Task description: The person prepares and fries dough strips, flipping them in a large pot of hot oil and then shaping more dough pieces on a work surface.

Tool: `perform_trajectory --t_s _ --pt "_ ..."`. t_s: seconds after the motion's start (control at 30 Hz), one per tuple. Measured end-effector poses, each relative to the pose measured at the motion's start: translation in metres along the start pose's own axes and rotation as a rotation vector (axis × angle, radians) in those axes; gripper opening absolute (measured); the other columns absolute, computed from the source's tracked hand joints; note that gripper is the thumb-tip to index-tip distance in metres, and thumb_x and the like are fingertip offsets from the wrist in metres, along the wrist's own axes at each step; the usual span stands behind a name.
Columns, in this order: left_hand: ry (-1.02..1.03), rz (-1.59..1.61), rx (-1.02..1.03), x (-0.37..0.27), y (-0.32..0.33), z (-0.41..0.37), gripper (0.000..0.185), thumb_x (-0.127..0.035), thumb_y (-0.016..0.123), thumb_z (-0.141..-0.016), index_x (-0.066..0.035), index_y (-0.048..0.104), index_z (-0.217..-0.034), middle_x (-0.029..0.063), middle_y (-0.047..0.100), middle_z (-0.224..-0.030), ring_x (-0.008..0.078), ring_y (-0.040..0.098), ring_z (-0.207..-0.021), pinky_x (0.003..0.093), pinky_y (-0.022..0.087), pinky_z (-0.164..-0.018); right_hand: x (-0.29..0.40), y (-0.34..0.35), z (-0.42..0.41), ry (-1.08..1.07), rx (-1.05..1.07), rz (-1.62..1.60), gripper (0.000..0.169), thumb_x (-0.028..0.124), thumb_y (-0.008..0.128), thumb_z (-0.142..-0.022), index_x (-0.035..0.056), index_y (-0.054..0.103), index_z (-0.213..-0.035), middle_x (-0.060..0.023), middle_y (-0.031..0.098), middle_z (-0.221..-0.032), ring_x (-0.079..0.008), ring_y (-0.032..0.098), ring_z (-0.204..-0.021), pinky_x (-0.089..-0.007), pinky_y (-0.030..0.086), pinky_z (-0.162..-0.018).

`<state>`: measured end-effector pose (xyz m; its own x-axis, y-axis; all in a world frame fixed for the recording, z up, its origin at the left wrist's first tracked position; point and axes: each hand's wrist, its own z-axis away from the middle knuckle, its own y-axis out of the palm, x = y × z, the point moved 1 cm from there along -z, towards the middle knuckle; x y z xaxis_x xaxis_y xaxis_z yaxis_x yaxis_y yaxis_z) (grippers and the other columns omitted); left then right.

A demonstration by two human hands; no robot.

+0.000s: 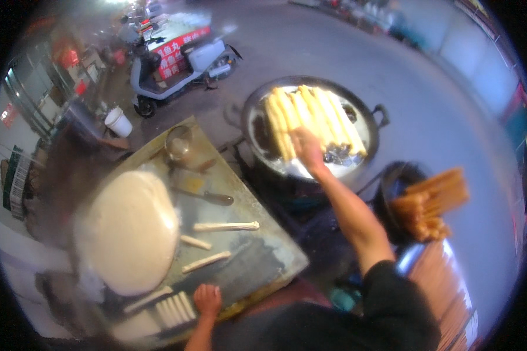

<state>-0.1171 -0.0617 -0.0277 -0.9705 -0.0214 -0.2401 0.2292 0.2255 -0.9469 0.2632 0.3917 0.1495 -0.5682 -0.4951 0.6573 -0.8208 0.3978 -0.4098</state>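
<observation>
Fried dough sticks [309, 116] lie side by side in a wide black wok [374, 149] of oil. My right hand [306, 147] reaches over their near ends; it is blurred, and I cannot tell whether it grips anything. My left hand [207, 299] rests with curled fingers at the near edge of the metal-topped work table [263, 259]. Right beside it is a row of cut raw dough strips [175, 309]. A long raw dough strip [226, 226] and two shorter pieces lie farther up. The large slab of dough [132, 232] covers the table's left part.
A knife handle [219, 198] and a metal bowl [179, 142] are on the table's far part. Brown fried dough sticks [430, 206] stand in a dark pot [388, 206] right of the wok. Beyond the table are a white bucket [118, 122] and a parked scooter [180, 83].
</observation>
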Motion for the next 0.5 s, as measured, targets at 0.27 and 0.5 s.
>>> perform_trajectory --t_s 0.27,0.5 --pt "-0.014 -0.034 -0.004 -0.002 0.0 0.003 0.023 -0.027 0.065 -0.088 -0.01 0.052 -0.081 0.0133 0.052 -0.084 0.0361 0.055 -0.082 0.0506 0.044 -0.072 0.013 -0.018 0.006 0.106 0.017 -0.145 0.011 0.008 0.068 -0.096 0.0036 0.066 -0.106 -0.0123 0.068 -0.092 -0.0199 0.065 -0.072 -0.0339 0.053 -0.066" --pt "-0.028 -0.012 -0.006 -0.009 -0.008 -0.004 0.021 -0.026 0.065 -0.087 -0.01 0.052 -0.082 0.013 0.053 -0.086 0.0364 0.056 -0.084 0.0511 0.044 -0.073 -0.033 -0.059 0.002 0.166 -0.252 -0.076 0.013 0.01 0.067 -0.097 0.0027 0.073 -0.106 -0.0086 0.074 -0.091 -0.0148 0.068 -0.078 -0.0293 0.055 -0.072"
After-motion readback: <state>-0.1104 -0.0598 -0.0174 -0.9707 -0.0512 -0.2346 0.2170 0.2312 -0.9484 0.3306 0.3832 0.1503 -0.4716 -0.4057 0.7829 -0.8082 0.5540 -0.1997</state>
